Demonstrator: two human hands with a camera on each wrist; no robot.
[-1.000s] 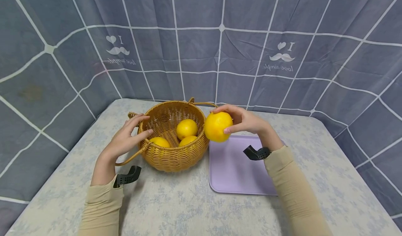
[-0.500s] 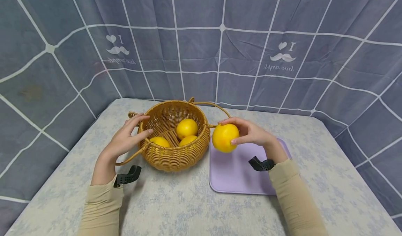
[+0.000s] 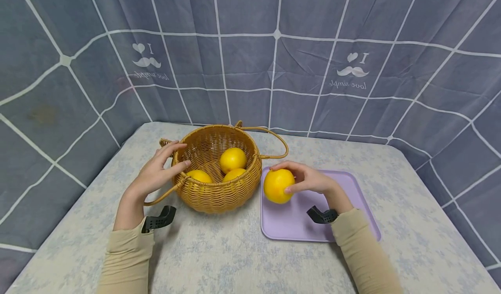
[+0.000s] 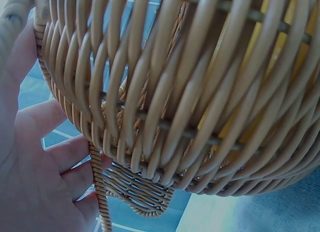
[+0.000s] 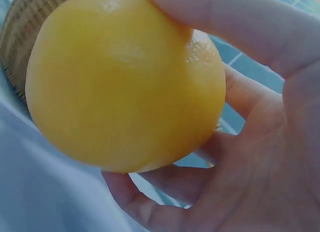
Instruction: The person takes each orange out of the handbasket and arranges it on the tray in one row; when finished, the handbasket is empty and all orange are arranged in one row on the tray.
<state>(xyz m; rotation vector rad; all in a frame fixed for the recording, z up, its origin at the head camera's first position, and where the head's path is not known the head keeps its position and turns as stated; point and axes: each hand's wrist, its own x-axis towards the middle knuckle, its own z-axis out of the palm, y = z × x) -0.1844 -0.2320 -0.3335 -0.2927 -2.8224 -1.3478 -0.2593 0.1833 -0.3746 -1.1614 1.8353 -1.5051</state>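
Right of centre, pinches a yellow fruit (image 3: 276,186) between thumb and fingers of the right hand (image 3: 310,182), over the left part of the lilac tray (image 3: 289,225); cannot tell whether touching it. If released high or off-balance, could roll off the edge. Farther back, left of centre, rests the left hand (image 3: 157,170), fingers spread, against the wicker basket (image 3: 219,199), with three more fruits (image 3: 233,160) inside. By leaning there, could tip it.

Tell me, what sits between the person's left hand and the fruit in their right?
The wicker basket, with three yellow fruits inside, sits between the left hand and the held fruit, as the head view shows.
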